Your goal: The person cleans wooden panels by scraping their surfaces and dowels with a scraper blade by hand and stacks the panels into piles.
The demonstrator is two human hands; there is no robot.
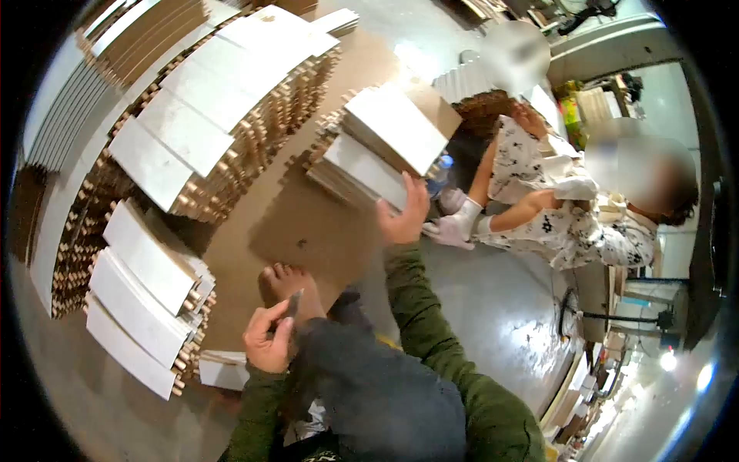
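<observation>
My left hand (269,336) is closed on a small dark, pointed piece (295,303), held between thumb and fingers above a bare foot (294,286). My right hand (406,213) has its fingers spread, at the near end of a short stack of white boards (369,171) with wooden pegs along one side. Beside that stack, another white-topped stack (400,127) rises higher. Whether my right fingertips touch the boards is hard to tell. Both stacks stand on a brown sheet (308,223).
Tall stacks of white boards with pegs (231,73) fill the left, with lower stacks (138,308) nearer. A seated co-worker in patterned clothes (539,231) and white gloves is at the right, near a blue-capped bottle (442,173). Grey floor (493,300) shows between us.
</observation>
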